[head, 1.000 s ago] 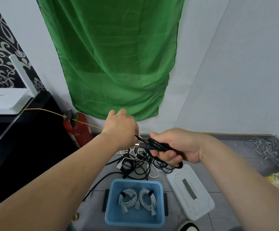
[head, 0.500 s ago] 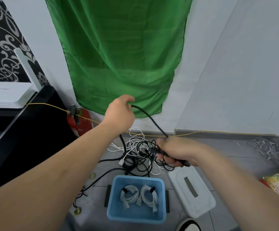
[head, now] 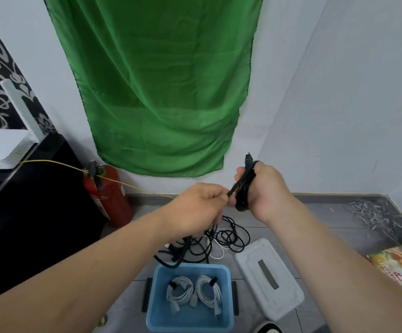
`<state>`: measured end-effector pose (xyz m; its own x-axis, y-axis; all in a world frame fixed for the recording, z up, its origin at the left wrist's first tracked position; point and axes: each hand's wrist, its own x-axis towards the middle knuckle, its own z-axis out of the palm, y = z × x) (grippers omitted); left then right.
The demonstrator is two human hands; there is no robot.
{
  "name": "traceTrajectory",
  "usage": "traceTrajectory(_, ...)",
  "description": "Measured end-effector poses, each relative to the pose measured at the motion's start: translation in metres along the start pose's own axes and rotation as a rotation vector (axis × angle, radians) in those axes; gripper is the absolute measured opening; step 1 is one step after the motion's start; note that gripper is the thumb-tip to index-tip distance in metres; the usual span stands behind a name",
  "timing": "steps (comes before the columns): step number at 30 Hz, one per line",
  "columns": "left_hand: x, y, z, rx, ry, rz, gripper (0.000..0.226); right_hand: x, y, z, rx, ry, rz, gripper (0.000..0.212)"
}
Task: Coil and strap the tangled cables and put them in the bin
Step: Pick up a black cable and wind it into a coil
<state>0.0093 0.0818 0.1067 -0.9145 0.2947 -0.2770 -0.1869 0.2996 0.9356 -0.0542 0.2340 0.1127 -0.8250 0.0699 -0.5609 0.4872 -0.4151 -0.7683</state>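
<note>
My right hand (head: 266, 188) grips a partly wound black cable coil (head: 243, 188), its plug end sticking up above the fist. My left hand (head: 201, 207) pinches the same black cable just left of the coil, and the rest of it hangs down to the floor. A tangled pile of black and white cables (head: 209, 241) lies on the grey floor below my hands. The blue bin (head: 226, 296) sits in front of the pile and holds two coiled white cables (head: 192, 292) fastened with black straps.
The bin's white lid (head: 267, 277) lies on the floor to its right. A red fire extinguisher (head: 108, 195) stands against the wall at left, beside a black cabinet (head: 34, 207) with a white router (head: 2, 147). A green cloth (head: 161, 92) hangs on the wall.
My right hand has risen with the coil, which has gained a turn. My left hand has come down from its high reach and now pinches the cable beside the coil.
</note>
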Motion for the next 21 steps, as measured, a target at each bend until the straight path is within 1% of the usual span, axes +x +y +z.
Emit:
traceTrajectory(3,0.000,-0.013,0.012,-0.004,-0.092,0.020,0.026,-0.005,-0.003,0.002,0.093,-0.155,0.026,0.036)
traceTrajectory(5,0.003,-0.022,0.013,0.075,-0.133,0.034,0.029,-0.009,-0.006,0.002,0.175,-0.254,0.059,0.039)
traceTrajectory(6,0.005,-0.028,0.011,0.184,-0.148,0.054,0.031,-0.010,-0.008,0.001,0.211,-0.295,0.085,0.038)
traceTrajectory(8,0.009,-0.046,0.001,0.542,-0.208,0.092,0.031,-0.016,-0.017,-0.003,0.235,-0.412,0.114,0.032)
traceTrajectory(9,0.011,-0.056,-0.006,0.716,-0.256,0.076,0.028,-0.019,-0.023,-0.005,0.215,-0.494,0.123,0.031)
traceTrajectory(10,0.013,-0.066,-0.014,0.827,-0.288,0.021,0.026,-0.023,-0.029,-0.009,0.163,-0.576,0.134,0.030)
traceTrajectory(11,0.015,-0.073,-0.023,0.864,-0.284,-0.041,0.028,-0.027,-0.033,-0.014,0.073,-0.652,0.149,0.030)
traceTrajectory(12,0.016,-0.078,-0.032,0.851,-0.241,-0.093,0.035,-0.032,-0.036,-0.019,-0.052,-0.714,0.166,0.031)
traceTrajectory(14,0.022,-0.077,-0.050,0.809,-0.079,-0.121,0.050,-0.039,-0.033,-0.027,-0.359,-0.779,0.196,0.036)
traceTrajectory(15,0.025,-0.073,-0.056,0.808,0.009,-0.115,0.052,-0.041,-0.029,-0.031,-0.523,-0.778,0.212,0.041)
traceTrajectory(17,0.030,-0.058,-0.064,0.842,0.177,-0.131,0.047,-0.043,-0.019,-0.036,-0.826,-0.739,0.231,0.048)
traceTrajectory(19,0.029,-0.038,-0.064,0.813,0.358,-0.180,0.045,-0.043,-0.008,-0.036,-1.006,-0.699,0.234,0.053)
traceTrajectory(21,0.028,-0.019,-0.058,0.833,0.493,-0.187,0.044,-0.040,0.004,-0.031,-1.076,-0.660,0.223,0.055)
